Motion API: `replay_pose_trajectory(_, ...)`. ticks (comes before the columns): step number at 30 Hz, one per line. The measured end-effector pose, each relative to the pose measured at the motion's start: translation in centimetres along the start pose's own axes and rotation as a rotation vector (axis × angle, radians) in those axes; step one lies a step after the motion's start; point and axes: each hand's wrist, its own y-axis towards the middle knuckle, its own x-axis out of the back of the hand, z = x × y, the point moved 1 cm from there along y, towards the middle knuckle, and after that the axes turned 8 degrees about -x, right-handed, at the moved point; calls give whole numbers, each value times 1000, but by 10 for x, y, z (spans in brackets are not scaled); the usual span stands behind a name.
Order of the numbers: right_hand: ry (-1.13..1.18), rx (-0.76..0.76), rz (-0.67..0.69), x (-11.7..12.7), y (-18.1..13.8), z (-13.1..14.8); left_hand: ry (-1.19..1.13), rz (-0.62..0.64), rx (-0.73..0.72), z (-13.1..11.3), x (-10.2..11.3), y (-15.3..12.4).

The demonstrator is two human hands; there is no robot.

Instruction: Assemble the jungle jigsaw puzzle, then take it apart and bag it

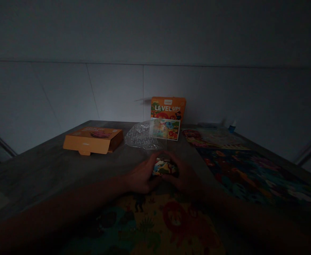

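Observation:
Both of my hands close around a small stack of colourful puzzle pieces (164,167), just above the grey table. My left hand (142,175) grips it from the left, with the thumb in front and the fingers behind. From the right side, my right hand (183,175) wraps it in the same way. Dim light hides the exact outlines of the pieces. Nearest to me, under my forearms, lies a picture puzzle (147,226) with a red lion and a blue pond.
An open orange box (88,141) lies at the left. Behind my hands are a crumpled clear plastic bag (142,136), a picture card (168,130) and an upright orange "LEVEL UP!" box (168,104). Dark picture puzzles (251,173) and a small bottle (232,127) occupy the right.

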Motion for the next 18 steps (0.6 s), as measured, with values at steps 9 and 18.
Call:
replay_pose_trajectory(9, -69, -222, -375, 4, 5, -2, -59, -310, 300, 27, 6, 2)
replay_pose_trajectory(18, -65, -317, -515, 23, 75, -49, 107, -274, 341, 33, 4, 5)
